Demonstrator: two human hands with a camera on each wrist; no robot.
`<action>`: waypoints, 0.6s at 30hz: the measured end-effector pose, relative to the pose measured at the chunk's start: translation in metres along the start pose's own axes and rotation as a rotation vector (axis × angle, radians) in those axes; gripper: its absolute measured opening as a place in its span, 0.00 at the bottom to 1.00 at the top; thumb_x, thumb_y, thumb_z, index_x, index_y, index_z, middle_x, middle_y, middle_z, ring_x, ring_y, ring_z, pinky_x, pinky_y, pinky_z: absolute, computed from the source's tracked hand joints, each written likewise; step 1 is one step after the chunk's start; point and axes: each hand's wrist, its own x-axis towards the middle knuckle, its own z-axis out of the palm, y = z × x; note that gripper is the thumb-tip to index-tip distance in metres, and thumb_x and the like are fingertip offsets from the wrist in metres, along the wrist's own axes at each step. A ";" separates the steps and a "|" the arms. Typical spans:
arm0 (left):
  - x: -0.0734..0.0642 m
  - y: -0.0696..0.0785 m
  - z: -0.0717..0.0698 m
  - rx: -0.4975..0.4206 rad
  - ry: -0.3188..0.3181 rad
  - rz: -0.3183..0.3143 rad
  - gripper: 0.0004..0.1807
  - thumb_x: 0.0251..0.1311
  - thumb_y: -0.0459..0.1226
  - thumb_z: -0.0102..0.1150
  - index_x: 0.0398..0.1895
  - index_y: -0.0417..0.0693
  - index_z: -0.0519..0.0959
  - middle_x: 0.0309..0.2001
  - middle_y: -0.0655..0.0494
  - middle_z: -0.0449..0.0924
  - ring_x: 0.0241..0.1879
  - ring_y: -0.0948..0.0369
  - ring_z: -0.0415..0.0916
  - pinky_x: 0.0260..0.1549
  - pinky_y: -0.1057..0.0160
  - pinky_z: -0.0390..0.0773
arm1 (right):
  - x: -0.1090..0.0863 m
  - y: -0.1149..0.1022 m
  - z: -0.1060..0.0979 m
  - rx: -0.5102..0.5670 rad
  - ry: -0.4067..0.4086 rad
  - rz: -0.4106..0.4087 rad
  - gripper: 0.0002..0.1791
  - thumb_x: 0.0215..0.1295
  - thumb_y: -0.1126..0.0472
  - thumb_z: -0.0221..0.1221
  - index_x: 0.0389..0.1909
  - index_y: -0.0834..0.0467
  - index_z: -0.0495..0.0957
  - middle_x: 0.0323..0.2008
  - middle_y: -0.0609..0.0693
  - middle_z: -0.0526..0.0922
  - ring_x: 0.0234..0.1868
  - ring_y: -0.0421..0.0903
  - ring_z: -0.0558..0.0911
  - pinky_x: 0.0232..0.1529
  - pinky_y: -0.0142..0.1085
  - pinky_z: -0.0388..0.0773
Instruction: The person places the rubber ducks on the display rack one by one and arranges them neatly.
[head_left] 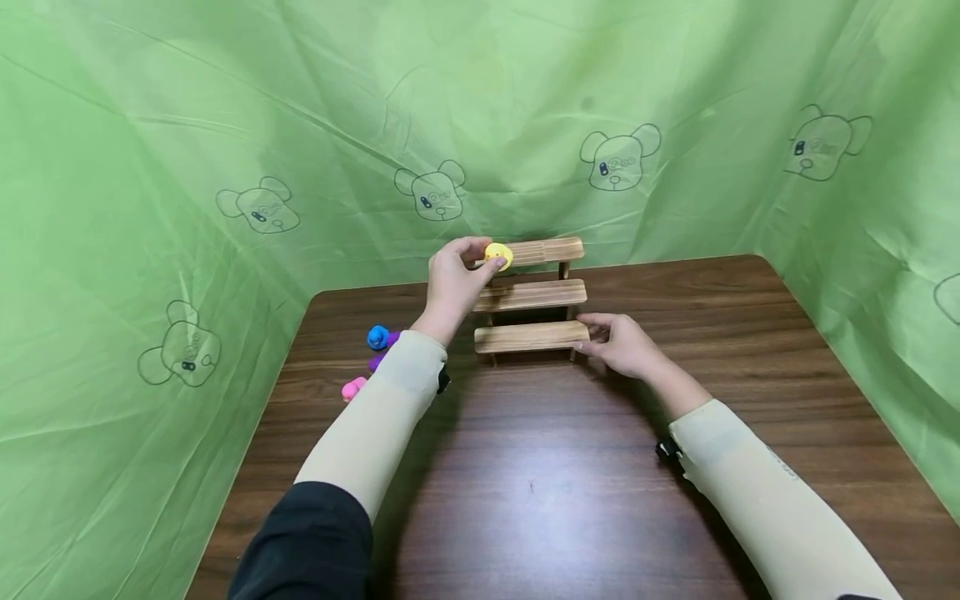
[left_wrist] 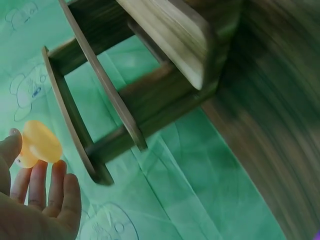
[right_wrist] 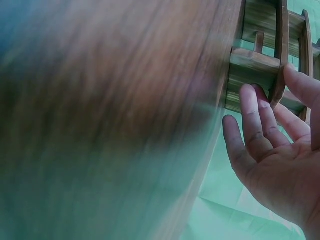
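Between the thumb and fingers of my left hand (head_left: pixel 453 283) is a small yellow toy duck (head_left: pixel 498 257), held at the left part of the top tier of a three-step wooden display stand (head_left: pixel 532 337). The left wrist view shows the duck (left_wrist: pixel 44 142) pinched by the fingertips, beside the stand's tiers (left_wrist: pixel 107 82). My right hand (head_left: pixel 624 345) grips the right end of the lowest tier. In the right wrist view its thumb lies on one side of that tier (right_wrist: pixel 281 55) and its fingers on the other.
Left of the stand, partly behind the left forearm, are a blue toy duck (head_left: pixel 377 337), purple pieces (head_left: pixel 377 363) and a pink toy duck (head_left: pixel 352 388). All lie on a brown wood-grain table (head_left: pixel 525 467). Green cloth (head_left: pixel 517 100) with bear drawings hangs behind the table and at its sides.
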 end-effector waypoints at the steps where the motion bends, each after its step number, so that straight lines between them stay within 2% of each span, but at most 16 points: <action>1: 0.002 0.002 0.003 0.003 -0.005 -0.001 0.19 0.59 0.45 0.78 0.52 0.50 0.88 0.43 0.60 0.89 0.44 0.62 0.85 0.43 0.68 0.84 | 0.000 0.000 0.000 0.001 0.003 0.001 0.31 0.67 0.58 0.72 0.69 0.63 0.77 0.47 0.58 0.87 0.44 0.51 0.85 0.45 0.42 0.84; 9: 0.012 0.015 0.026 0.049 -0.048 -0.019 0.21 0.61 0.47 0.77 0.55 0.52 0.87 0.46 0.61 0.88 0.48 0.63 0.84 0.46 0.67 0.83 | 0.001 -0.004 0.000 0.019 0.003 0.000 0.31 0.67 0.59 0.72 0.68 0.64 0.77 0.47 0.58 0.87 0.43 0.50 0.85 0.43 0.38 0.84; 18: 0.023 0.029 0.053 0.114 -0.071 -0.044 0.19 0.61 0.50 0.76 0.54 0.60 0.87 0.45 0.65 0.86 0.47 0.64 0.82 0.46 0.66 0.81 | 0.001 -0.009 0.000 0.025 0.002 0.007 0.31 0.67 0.60 0.72 0.69 0.64 0.76 0.46 0.59 0.87 0.43 0.50 0.85 0.43 0.38 0.84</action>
